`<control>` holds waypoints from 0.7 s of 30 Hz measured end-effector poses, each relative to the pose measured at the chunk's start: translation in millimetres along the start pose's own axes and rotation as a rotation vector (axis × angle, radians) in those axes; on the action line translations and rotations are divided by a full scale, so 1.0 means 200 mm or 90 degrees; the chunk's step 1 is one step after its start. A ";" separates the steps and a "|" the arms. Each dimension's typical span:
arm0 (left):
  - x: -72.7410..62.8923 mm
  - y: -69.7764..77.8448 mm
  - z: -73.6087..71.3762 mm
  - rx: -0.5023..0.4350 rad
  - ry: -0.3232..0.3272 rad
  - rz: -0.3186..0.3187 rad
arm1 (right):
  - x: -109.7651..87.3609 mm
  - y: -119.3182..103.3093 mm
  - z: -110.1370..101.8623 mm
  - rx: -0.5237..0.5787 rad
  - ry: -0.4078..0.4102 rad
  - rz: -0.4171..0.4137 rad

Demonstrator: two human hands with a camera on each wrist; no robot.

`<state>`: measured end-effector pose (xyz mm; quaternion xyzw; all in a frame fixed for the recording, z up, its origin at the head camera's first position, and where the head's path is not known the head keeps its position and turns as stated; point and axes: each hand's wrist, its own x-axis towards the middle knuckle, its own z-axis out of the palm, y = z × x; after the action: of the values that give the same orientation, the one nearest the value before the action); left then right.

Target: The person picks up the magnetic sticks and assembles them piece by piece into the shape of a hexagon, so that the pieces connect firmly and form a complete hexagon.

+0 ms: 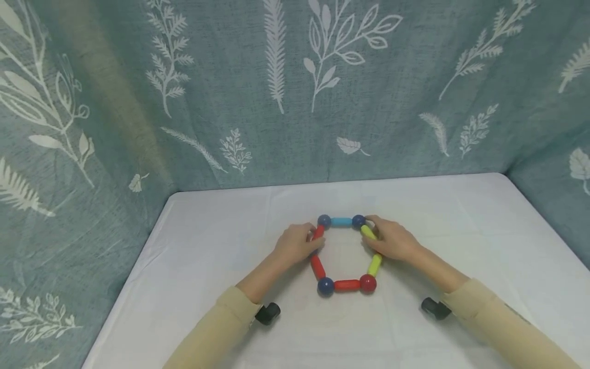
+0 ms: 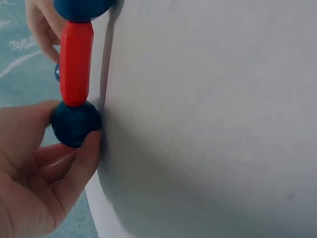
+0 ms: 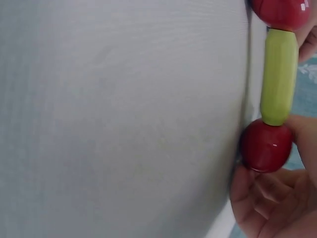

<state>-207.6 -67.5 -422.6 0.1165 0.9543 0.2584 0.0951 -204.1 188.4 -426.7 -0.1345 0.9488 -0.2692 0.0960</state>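
A six-sided ring of magnetic building rods and balls lies flat on the white table. A light blue rod (image 1: 341, 222) joins two dark blue balls at the far side; a red rod (image 1: 346, 285) joins a blue ball (image 1: 325, 286) and a red ball (image 1: 367, 283) at the near side. Two red rods form the left side, two lime rods the right. At the left corner my left hand (image 1: 295, 243) pinches a blue corner ball (image 2: 74, 124) between thumb and fingers. Opposite, my right hand (image 1: 392, 240) pinches a dark red corner ball (image 3: 266, 146). Both these balls are mostly hidden in the head view.
The white cloth-covered table (image 1: 216, 230) ends at a blue-green curtain (image 1: 295, 143) with white leaf prints behind and at the sides. A black wrist device (image 1: 268, 313) is under the left sleeve, and another black device (image 1: 435, 308) under the right.
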 end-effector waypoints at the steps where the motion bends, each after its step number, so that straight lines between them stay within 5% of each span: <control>1: 0.00 -0.01 0.00 -0.012 -0.007 -0.002 | -0.01 0.00 0.00 0.002 -0.005 0.000; 14: -0.03 -0.07 -0.01 -0.095 -0.005 0.012 | -0.01 0.04 0.00 0.062 0.020 -0.032; 21: -0.06 -0.08 -0.04 -0.050 -0.012 0.064 | -0.03 0.04 -0.02 0.044 0.031 -0.061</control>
<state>-200.1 -87.7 -422.7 0.1633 0.9354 0.2988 0.0956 -200.4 198.4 -427.7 -0.1701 0.9333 -0.3095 0.0647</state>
